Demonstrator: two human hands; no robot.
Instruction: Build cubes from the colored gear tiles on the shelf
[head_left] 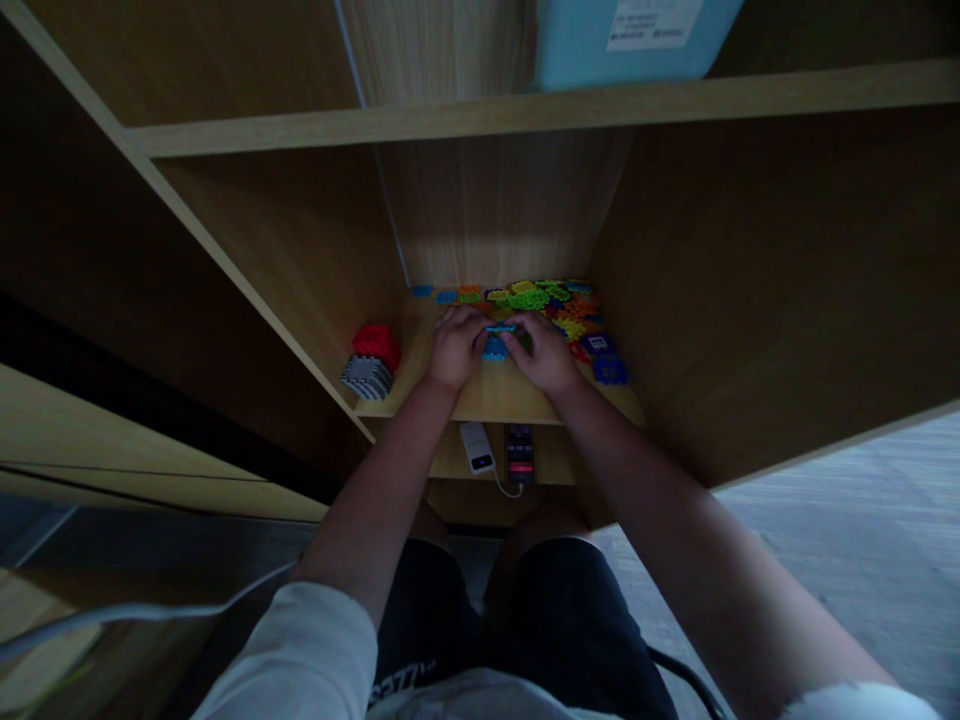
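Between my two hands is a light-blue interlocking plastic piece (pixel 500 328), seen nearly edge-on. My left hand (pixel 459 348) pinches its left end, and my right hand (pixel 541 352) pinches the right end. Just below it, a flat blue toothed piece (pixel 494 349) shows between the hands; I cannot tell whether the two are joined. Behind my right hand lies a heap of colourful toothed pieces (pixel 529 296) in green, yellow, orange and red. Dark-blue pieces (pixel 610 370) lie at the right side of the shelf.
A red built block (pixel 376 346) and a grey stack of pieces (pixel 367 377) stand at the shelf's left. Below, a white power bank (pixel 477 448) is cabled to a phone (pixel 520 455). A light-blue bin (pixel 630 45) sits on the upper shelf (pixel 450 122). Side panels close in the compartment.
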